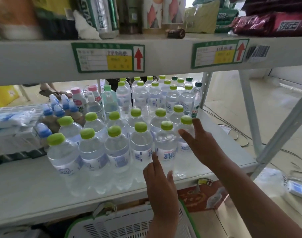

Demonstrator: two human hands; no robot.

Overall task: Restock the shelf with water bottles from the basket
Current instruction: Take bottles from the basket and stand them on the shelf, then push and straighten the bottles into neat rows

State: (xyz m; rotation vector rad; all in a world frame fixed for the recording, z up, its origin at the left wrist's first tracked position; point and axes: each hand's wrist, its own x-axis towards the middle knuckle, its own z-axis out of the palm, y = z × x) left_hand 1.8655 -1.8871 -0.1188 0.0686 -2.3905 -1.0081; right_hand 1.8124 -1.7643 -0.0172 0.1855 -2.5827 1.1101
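Front-right bottle (165, 148) stands upright on shelf (35, 189) between both hands: left hand (161, 184) fingers loose at base, right hand (201, 143) splayed open beside it, neither gripping.

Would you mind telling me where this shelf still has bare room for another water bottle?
Bare shelf runs along the front edge, before the front row of bottles, widest at the left. Another patch lies right of the right hand, toward the upright post. Behind the front row it is crowded.
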